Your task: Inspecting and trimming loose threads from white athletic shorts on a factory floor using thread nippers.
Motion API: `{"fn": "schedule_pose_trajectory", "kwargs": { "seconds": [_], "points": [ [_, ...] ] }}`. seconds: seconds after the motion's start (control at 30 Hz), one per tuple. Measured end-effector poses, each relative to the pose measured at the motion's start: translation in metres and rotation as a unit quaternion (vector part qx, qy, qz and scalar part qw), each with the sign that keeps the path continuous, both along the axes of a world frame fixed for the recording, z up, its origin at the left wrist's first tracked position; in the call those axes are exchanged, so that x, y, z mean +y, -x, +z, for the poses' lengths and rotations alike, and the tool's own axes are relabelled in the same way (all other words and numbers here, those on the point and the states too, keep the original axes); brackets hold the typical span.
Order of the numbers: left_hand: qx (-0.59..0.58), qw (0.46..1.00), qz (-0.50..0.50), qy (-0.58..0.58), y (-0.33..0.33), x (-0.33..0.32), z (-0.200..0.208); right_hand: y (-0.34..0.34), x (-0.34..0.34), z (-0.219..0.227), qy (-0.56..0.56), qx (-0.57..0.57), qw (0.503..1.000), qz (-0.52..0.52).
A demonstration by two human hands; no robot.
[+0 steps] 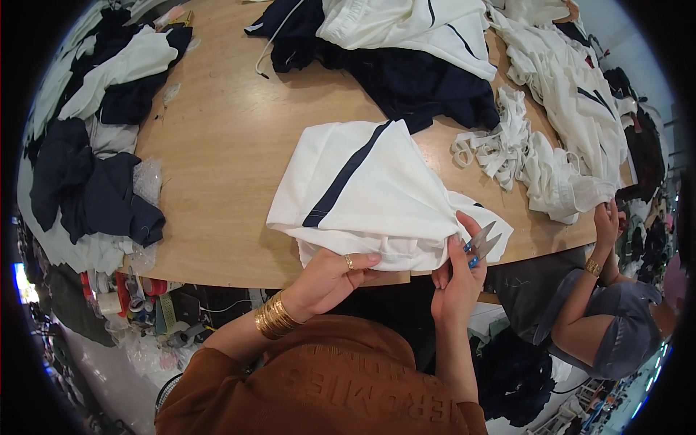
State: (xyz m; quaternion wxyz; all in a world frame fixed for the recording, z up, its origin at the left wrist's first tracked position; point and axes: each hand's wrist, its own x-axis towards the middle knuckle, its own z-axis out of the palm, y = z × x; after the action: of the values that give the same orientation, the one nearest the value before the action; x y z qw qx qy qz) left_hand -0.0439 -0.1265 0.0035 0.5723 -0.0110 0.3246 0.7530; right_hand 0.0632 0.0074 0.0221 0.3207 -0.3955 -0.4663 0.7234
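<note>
i see the white garment (pixel 362 192) lying at the near edge of the table (pixel 225 145). my left hand (pixel 330 279) pinches its hem, fingers closed on the fabric; my right hand (pixel 457 279), just beside the garment, grips small snips (pixel 480 241).

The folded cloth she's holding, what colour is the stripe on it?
Dark navy blue, running along the white folded cloth; it shows clearly in the head view.
</note>
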Motion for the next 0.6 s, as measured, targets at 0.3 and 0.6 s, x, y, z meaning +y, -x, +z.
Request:
{"fn": "schedule_pose_trajectory", "kwargs": {
  "seconds": [0.3, 0.6],
  "points": [
    [-0.017, 1.0, -0.018, -0.01, -0.0018, -0.0015, 0.0049, -0.0058, 0.0037, -0.0037, 0.004, 0.006, 1.0, 0.013],
    [0.017, 1.0, 0.0, 0.004, -0.0053, -0.0009, 0.0004, -0.01, 0.0049, -0.008, -0.006, -0.018, 1.0, 0.008]
  ]
}}
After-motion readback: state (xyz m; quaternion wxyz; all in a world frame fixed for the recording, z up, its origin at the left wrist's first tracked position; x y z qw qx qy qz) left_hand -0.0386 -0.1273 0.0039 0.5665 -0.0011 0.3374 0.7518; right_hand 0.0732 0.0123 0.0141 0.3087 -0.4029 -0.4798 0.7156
